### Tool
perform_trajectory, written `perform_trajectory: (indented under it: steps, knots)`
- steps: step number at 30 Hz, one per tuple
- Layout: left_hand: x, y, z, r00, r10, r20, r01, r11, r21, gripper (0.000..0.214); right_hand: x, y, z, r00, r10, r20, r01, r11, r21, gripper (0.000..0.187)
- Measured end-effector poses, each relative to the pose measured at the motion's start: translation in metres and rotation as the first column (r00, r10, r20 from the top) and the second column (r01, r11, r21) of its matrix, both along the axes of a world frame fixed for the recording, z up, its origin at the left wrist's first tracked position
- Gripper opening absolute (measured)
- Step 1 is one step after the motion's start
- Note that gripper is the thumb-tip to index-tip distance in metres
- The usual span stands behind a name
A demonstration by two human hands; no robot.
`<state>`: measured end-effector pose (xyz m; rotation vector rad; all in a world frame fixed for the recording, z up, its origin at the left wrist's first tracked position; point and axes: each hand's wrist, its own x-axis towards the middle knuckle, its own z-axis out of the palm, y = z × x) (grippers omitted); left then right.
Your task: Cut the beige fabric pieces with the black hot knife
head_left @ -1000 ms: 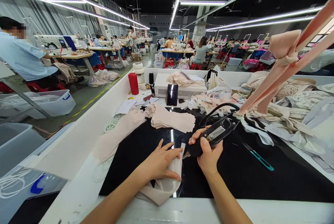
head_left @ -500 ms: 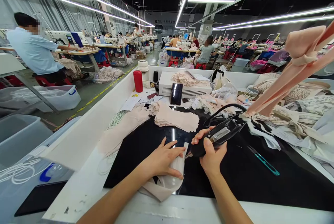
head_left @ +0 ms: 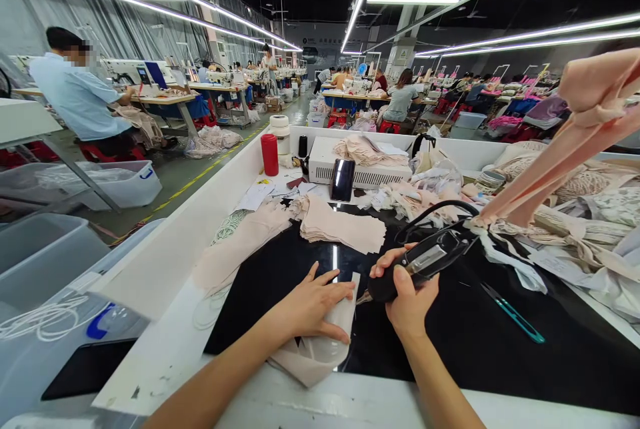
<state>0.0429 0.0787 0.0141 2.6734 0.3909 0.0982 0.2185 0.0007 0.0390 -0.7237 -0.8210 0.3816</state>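
Observation:
My left hand [head_left: 313, 304] lies flat, fingers spread, on a beige fabric piece [head_left: 320, 349] at the near edge of the black table top [head_left: 450, 342]. My right hand [head_left: 407, 299] grips a black hand-held tool [head_left: 425, 259] with a metal plate and a black cord looping behind it. The tool's tip sits at the right edge of the fabric piece. Just beyond my hands lies a stack of beige cut pieces [head_left: 343, 229].
Teal snips [head_left: 513, 312] lie to the right. A red bottle [head_left: 270, 154], a white box [head_left: 350, 165], a dark phone [head_left: 343, 180] and heaps of fabric [head_left: 560, 209] fill the far side. Beige straps [head_left: 565, 149] hang at right. Grey bins [head_left: 45, 262] stand left; other people sew behind.
My hands and the tool stay in place on the fabric. Only the view has shifted slightly, so everything sits a little further right.

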Motion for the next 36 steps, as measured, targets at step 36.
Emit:
perform_trajectory:
  steps: [36]
  knots:
    - [0.0018, -0.0009, 0.0056, 1.000, 0.007, -0.019, -0.008, 0.999, -0.038, 0.063, 0.0016, 0.0042, -0.0008, 1.000, 0.021, 0.017, -0.021, 1.000, 0.020, 0.029]
